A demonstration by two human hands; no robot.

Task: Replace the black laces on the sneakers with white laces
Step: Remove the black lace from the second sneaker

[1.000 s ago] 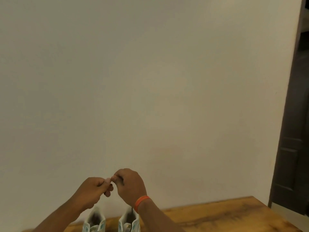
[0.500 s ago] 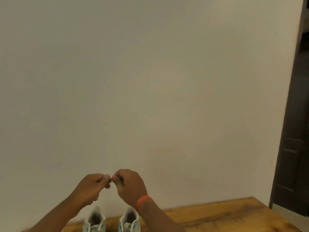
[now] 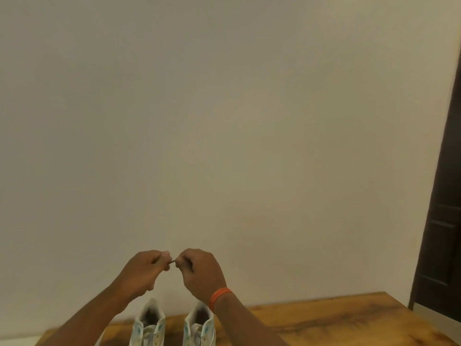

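Two white sneakers with pale blue patches stand side by side at the bottom edge, the left sneaker [image 3: 149,327] and the right sneaker [image 3: 200,325], heels toward the wall; only their heel ends show. Above them my left hand [image 3: 147,270] and my right hand [image 3: 199,270], with an orange wristband, are raised in front of the wall. Both pinch a short dark stretch of black lace [image 3: 172,262] between their fingertips. The remainder of the lace is hidden by the hands.
The sneakers stand on a wooden table [image 3: 324,318] pushed against a plain pale wall [image 3: 224,121]. A dark door [image 3: 441,221] stands at the right edge, beyond the table's right corner.
My hands have drawn slightly apart, so a short dark piece of lace now shows between the fingertips. The sneakers have not moved.
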